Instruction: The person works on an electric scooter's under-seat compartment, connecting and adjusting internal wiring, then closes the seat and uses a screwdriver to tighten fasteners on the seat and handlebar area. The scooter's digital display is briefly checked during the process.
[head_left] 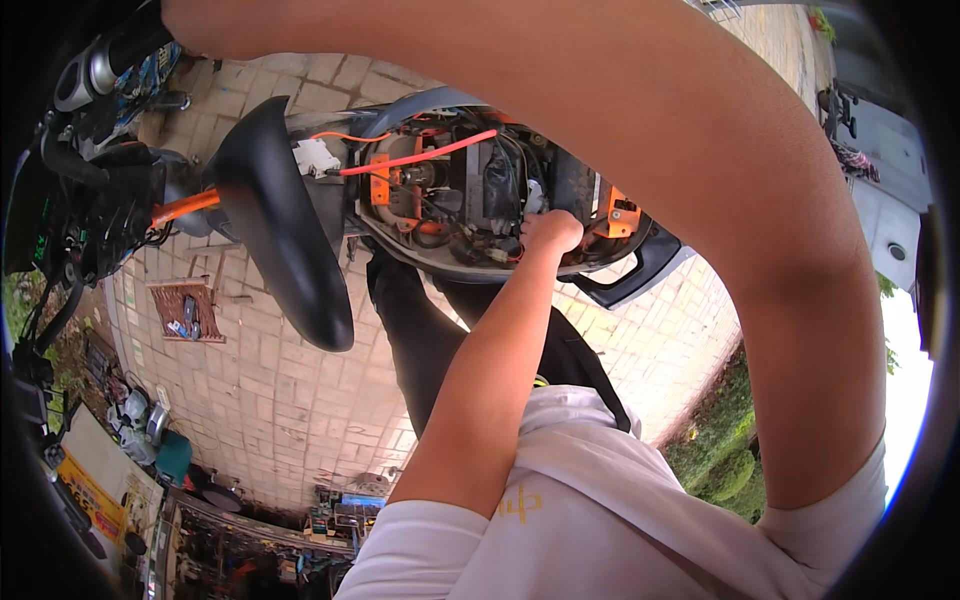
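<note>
Over the open scooter bay, wiring is the weak spot

Down among the wires, our left hand is curled nearly closed beside a small white piece; its fingertips are hidden, so we cannot tell whether it has hold of anything. At the upper left our right hand reaches a black handlebar grip, but the edge of the view cuts it off, and we cannot tell how far it closes round the grip.

The bay lies between the black saddle and the rear grab rail. Green light shows on the display (so we would treat the circuit as live). If we bridged two bare contacts, a short could follow; if we tugged a lead rather than its plug, a terminal could pull out. Should that grip be a throttle, a careless twist could set the scooter moving while our left hand is among its wires. The red strip slanting over the bay could snag on a wrist. Our right arm also passes over the top of the view, and what it hides from us we may knock loose.
</note>
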